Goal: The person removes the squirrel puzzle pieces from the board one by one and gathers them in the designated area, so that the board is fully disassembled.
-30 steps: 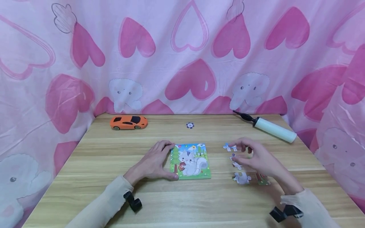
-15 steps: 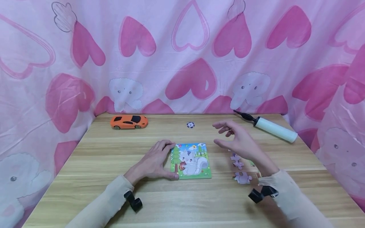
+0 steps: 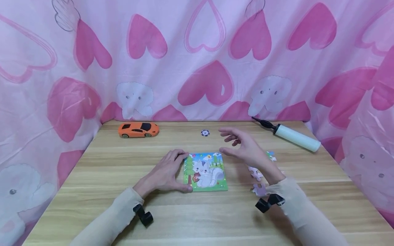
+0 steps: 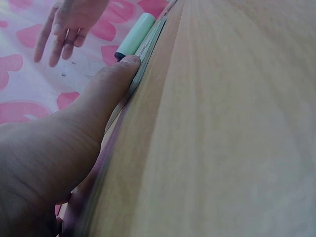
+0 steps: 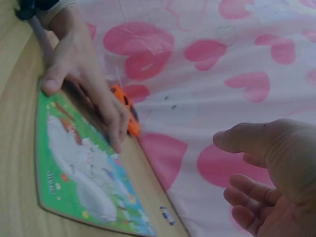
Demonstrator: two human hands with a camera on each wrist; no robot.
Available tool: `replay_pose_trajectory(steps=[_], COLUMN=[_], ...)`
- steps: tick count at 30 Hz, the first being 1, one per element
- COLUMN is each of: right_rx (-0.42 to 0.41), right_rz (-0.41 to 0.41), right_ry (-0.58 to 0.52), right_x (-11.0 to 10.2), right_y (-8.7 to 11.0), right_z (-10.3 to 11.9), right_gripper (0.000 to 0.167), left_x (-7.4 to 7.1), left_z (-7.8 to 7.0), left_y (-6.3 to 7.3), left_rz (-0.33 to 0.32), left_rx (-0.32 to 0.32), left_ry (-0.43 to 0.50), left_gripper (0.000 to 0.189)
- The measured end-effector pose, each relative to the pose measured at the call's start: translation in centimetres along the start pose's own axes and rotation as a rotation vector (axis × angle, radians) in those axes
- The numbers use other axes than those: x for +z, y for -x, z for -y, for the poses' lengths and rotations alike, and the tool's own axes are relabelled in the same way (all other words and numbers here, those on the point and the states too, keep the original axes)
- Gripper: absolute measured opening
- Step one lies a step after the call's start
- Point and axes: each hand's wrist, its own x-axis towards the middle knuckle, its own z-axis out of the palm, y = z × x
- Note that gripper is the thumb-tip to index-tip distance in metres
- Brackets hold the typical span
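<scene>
A square board with a squirrel picture [image 3: 207, 174] lies flat on the table. My left hand [image 3: 163, 172] holds it along its left side, fingertips at the far corner and thumb at the near one. That thumb [image 4: 106, 89] lies along the board's edge in the left wrist view. Raised over the table to the right of the board, my right hand [image 3: 244, 147] is empty, thumb and fingers spread apart. Loose jigsaw pieces [image 3: 259, 190] lie beneath and beside the right forearm, which partly covers them.
An orange toy car [image 3: 138, 130] stands at the back left. A small poker chip [image 3: 205, 133] lies at the back middle. At the back right is a hand pump [image 3: 298, 137] with a pale green barrel. A pink heart-patterned curtain [image 3: 204, 85] hangs behind the table.
My right hand has moved left and up, away from the loose jigsaw pieces to beside the board's far right corner. The left hand stays on the board.
</scene>
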Motion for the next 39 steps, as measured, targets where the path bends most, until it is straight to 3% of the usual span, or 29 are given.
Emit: replay_pose_trajectory(steps=[16, 23, 33, 39], right_rx=[0.069, 0.156, 0.161, 0.077], right_rz=[0.113, 0.175, 0.216, 0.251], right_ry=[-0.038, -0.017, 0.041, 0.104], right_x=[3.0, 4.1, 4.8, 5.0], right_y=[-0.1, 0.5, 0.7, 0.5], right_z=[-2.0, -2.5, -2.8, -3.2], right_gripper=[0.061, 0.058, 0.052, 0.043], left_x=[-0.2, -0.1, 0.0, 0.0], left_z=[0.1, 0.1, 0.2, 0.3], left_y=[-0.1, 0.0, -0.1, -0.1], left_rz=[0.01, 0.012, 0.007, 0.003], left_rx=[-0.009, -0.008, -0.003, 0.004], left_ry=[0.002, 0.007, 0.006, 0.003], left_gripper=[0.138, 0.138, 0.138, 0.137])
